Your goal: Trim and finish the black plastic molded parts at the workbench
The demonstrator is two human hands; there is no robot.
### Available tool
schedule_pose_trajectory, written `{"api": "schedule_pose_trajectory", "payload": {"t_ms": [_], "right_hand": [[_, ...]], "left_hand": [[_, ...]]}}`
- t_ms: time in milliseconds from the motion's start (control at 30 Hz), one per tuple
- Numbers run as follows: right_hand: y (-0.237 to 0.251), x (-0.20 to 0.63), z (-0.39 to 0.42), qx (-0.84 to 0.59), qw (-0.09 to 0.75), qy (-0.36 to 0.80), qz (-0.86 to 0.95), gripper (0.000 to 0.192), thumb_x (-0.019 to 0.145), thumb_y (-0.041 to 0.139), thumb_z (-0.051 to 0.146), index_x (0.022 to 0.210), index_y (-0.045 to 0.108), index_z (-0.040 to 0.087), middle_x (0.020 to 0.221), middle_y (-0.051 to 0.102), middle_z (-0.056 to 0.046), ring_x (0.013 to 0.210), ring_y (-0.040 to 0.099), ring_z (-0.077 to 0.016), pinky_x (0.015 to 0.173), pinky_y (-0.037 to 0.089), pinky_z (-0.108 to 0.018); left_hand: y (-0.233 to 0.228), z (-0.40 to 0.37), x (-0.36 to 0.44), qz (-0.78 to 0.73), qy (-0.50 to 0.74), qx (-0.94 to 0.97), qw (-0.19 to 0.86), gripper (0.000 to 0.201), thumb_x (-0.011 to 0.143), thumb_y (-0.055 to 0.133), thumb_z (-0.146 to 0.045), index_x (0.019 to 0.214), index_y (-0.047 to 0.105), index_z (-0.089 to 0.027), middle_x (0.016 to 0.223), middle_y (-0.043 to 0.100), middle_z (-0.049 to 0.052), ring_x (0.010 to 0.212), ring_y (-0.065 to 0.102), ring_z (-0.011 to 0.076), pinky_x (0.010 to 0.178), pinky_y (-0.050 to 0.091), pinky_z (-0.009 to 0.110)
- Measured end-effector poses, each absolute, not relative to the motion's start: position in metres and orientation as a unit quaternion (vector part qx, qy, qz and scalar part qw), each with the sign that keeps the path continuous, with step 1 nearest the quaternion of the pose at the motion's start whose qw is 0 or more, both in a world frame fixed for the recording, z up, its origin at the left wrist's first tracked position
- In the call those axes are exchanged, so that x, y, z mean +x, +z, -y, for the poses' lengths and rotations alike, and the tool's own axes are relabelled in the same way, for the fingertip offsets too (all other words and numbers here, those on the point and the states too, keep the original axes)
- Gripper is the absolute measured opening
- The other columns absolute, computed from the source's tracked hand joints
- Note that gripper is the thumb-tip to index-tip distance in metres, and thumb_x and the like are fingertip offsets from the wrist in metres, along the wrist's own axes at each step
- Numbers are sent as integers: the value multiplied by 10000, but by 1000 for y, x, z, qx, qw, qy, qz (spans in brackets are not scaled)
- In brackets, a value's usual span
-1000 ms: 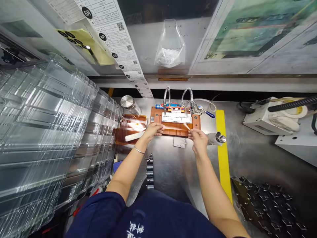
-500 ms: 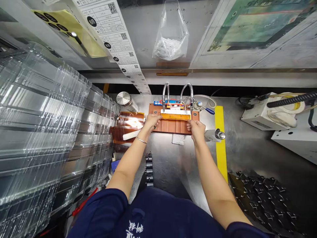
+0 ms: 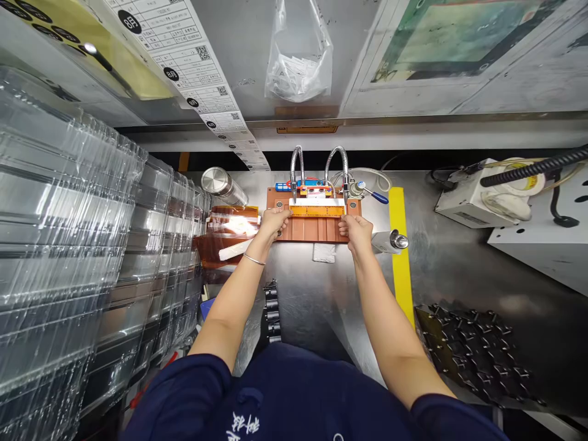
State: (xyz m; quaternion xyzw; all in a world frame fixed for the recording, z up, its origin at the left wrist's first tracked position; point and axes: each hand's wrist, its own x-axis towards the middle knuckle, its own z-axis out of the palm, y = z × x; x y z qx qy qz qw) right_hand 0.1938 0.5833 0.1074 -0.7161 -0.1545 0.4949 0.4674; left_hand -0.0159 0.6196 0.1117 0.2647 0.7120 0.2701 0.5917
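Observation:
A brown fixture block [image 3: 316,228] lies on the steel bench under two bendable metal nozzles [image 3: 337,160]. Across its upper part lies an amber strip [image 3: 316,211] with a row of small marks. My left hand [image 3: 273,222] holds the strip's left end, fingertips on the fixture. The strip's right end is pinched by my right hand [image 3: 354,233]. Both hands press the strip flat on the fixture.
Tall stacks of clear plastic trays [image 3: 82,245] fill the left side. Amber film sheets [image 3: 227,233] and a metal cylinder [image 3: 223,184] lie left of the fixture. A small metal-capped bottle [image 3: 389,241], a yellow floor-tape line [image 3: 399,245] and black trays [image 3: 473,355] are on the right.
Both hands carried the amber strip away from me and laid it over the white strip on the fixture. The camera view tilted slightly.

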Motion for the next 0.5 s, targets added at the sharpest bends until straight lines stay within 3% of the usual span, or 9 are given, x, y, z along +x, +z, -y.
{"api": "schedule_pose_trajectory", "payload": {"t_ms": [500], "right_hand": [[106, 194, -584, -725, 463, 493, 131, 130, 650, 627, 130, 555, 546, 166, 397, 561, 44, 309, 464, -56, 292, 379, -131]], "left_hand": [[111, -622, -16, -721, 261, 265, 585, 279, 716, 695, -196, 540, 479, -173, 388, 468, -59, 308, 369, 45, 336, 242, 171]]}}
